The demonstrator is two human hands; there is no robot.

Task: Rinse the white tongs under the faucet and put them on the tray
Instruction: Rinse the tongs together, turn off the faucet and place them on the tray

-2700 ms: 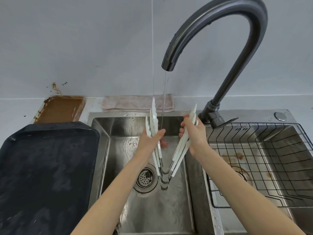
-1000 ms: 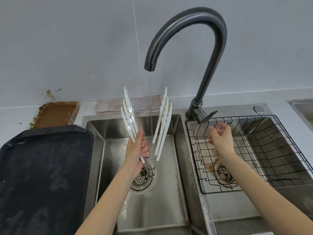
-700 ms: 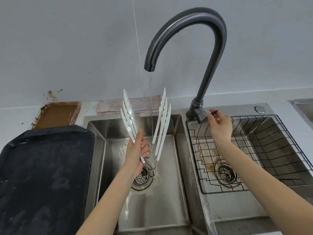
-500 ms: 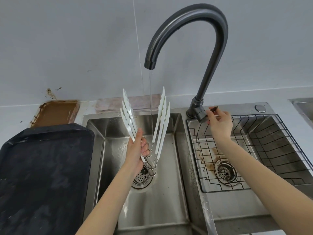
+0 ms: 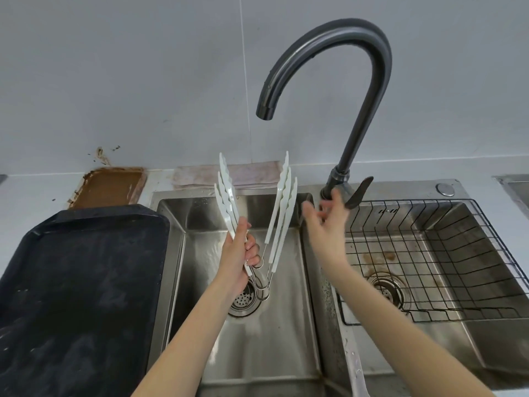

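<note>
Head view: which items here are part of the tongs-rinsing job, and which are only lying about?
Part of the job:
white tongs, held in the left hand
faucet
black tray
right hand, open, near the faucet lever

Lying about:
wire basket in the right basin
folded cloth
brown-stained tray

Kitchen: double sink (image 5: 286, 353), faucet (image 5: 369, 90)

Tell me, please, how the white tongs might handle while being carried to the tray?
The white tongs, gripped by one side in the left hand, splay open, so probably springy. They look thin, likely light. Above a wet sink, possibly slippery.
</note>
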